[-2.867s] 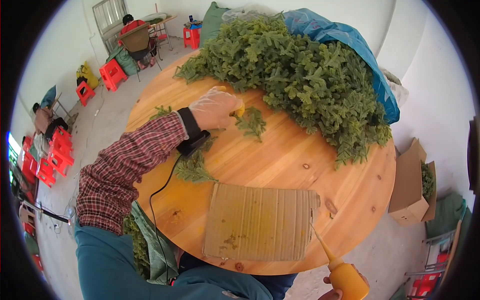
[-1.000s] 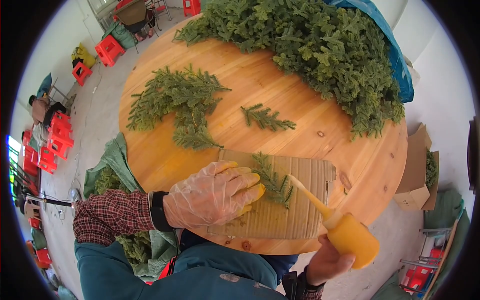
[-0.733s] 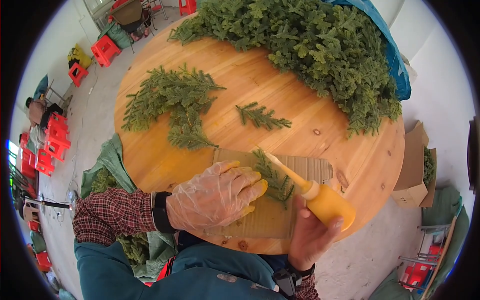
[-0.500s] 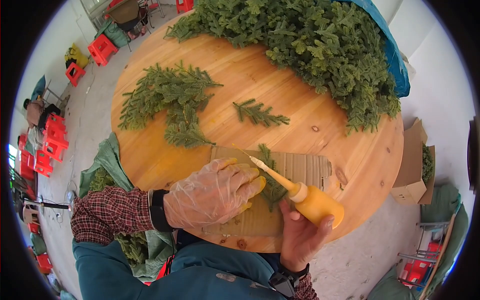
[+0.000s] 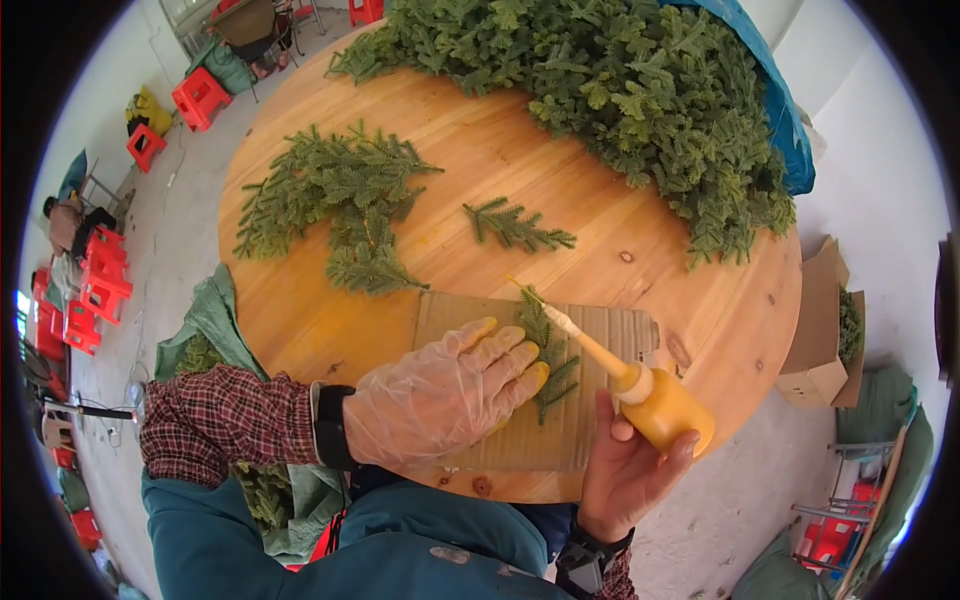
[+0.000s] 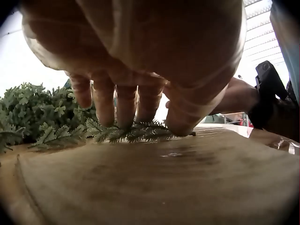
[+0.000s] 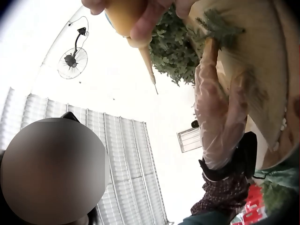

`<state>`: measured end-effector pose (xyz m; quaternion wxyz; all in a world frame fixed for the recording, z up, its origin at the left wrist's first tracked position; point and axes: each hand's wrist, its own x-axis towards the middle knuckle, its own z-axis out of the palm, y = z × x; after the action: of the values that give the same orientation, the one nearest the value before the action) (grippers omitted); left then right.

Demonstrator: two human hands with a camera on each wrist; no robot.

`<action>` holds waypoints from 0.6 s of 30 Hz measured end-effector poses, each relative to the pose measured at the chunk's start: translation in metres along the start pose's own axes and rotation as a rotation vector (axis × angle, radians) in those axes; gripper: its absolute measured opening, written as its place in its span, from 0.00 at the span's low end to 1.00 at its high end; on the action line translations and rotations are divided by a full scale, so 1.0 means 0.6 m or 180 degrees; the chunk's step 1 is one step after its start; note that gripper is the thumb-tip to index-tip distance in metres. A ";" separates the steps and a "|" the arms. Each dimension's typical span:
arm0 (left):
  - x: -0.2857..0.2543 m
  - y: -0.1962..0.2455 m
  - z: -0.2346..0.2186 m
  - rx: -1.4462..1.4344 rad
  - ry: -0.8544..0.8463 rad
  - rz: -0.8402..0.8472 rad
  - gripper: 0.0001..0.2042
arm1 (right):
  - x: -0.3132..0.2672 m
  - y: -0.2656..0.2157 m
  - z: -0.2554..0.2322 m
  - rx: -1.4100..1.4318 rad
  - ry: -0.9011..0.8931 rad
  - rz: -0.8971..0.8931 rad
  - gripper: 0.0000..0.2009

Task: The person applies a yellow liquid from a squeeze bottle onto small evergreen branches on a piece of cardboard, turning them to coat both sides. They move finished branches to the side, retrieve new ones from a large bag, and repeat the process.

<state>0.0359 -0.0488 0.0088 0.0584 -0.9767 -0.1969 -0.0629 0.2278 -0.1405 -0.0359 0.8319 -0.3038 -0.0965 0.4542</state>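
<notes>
My left hand (image 5: 450,395), in a clear plastic glove, lies flat on the cardboard sheet (image 5: 600,400) with straight fingers pressing down a small green fir sprig (image 5: 548,352). The left wrist view has the fingertips (image 6: 125,117) resting on that sprig (image 6: 126,132). My bare right hand (image 5: 625,470) grips an orange squeeze bottle (image 5: 665,410); its long nozzle (image 5: 585,345) points up-left and lies over the sprig's upper part. In the right wrist view the bottle (image 7: 124,16) and its nozzle (image 7: 149,65) are at the top, with the gloved hand (image 7: 220,117) beside them.
The round wooden table (image 5: 480,200) carries a large heap of green sprigs (image 5: 620,100) at the back, a smaller bunch (image 5: 340,200) at the left and one loose sprig (image 5: 515,225) in the middle. A cardboard box (image 5: 825,340) stands on the floor to the right; red stools (image 5: 200,95) stand far left.
My left hand came back from the far sprigs to the cardboard and pressed a sprig down. The right hand brought the bottle up, and its nozzle moved along the sprig.
</notes>
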 end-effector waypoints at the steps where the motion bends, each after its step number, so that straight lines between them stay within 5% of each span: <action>1: 0.001 -0.002 0.002 -0.0089 -0.0051 0.0020 0.22 | 0.002 -0.001 0.005 0.0038 -0.0026 0.0005 0.27; 7: 0.010 -0.005 0.004 -0.0233 -0.0259 0.0087 0.21 | 0.010 0.020 0.048 0.0103 -0.0262 0.0356 0.25; 18: 0.011 -0.003 0.021 0.0329 0.0160 -0.0004 0.20 | 0.057 0.056 0.056 -0.0204 -0.0501 0.0599 0.21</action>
<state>0.0426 -0.0430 -0.0022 0.1136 -0.9703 -0.1990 -0.0772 0.2092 -0.0848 -0.0330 0.7653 -0.3014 -0.1470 0.5494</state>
